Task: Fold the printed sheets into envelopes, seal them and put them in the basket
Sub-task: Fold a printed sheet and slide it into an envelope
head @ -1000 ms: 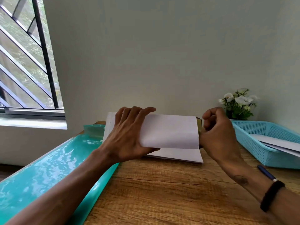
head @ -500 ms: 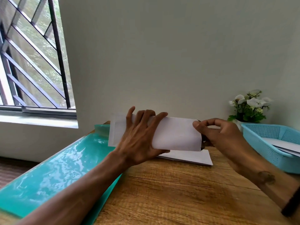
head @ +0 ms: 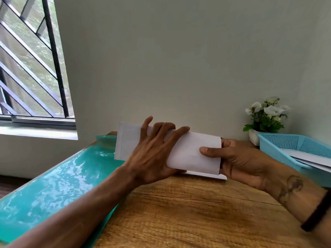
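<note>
I hold a white envelope (head: 189,151) in the air above the wooden table (head: 188,212), near its far edge. My left hand (head: 154,154) grips the envelope's middle, fingers spread over its front and thumb underneath. My right hand (head: 238,160) grips the right end, thumb lying on the front and fingers behind. Under the envelope a white sheet (head: 211,175) lies flat on the table, mostly hidden. The light-blue basket (head: 279,145) stands at the right with white papers (head: 311,158) lying in it.
A glossy teal folder (head: 53,187) covers the table's left side. A small white pot of white flowers (head: 265,117) stands against the wall beside the basket. A barred window (head: 30,65) is at the left. A black band is on my right wrist.
My right hand has shifted from pinching at the envelope's right end to gripping it with the thumb across the front. The view has swung left and the envelope sits slightly lower.
</note>
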